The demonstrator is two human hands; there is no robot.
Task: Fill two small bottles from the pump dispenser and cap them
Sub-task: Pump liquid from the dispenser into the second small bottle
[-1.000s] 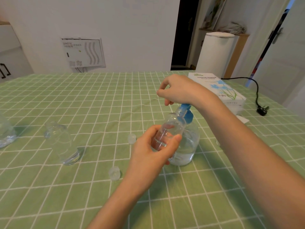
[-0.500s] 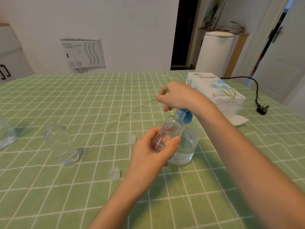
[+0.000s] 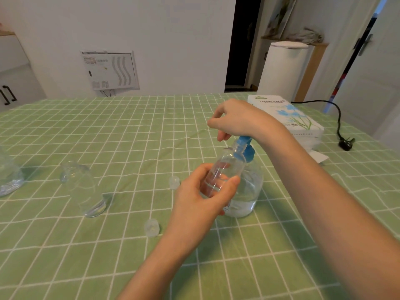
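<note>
The left hand [image 3: 205, 198] grips a small clear plastic bottle [image 3: 226, 169], tilted mouth-up against the spout of the blue-topped clear pump dispenser [image 3: 249, 191], apparently to catch liquid when the right hand [image 3: 236, 120], curled over its top, presses.

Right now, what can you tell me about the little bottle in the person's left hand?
The little bottle is clear, plastic-looking and round, with a narrow neck and no cap. It looks almost empty. It is tilted, mouth up at the blue spout of the pump dispenser. The left hand grips its lower half, fingers curled round it, holding it off the green tablecloth.
</note>
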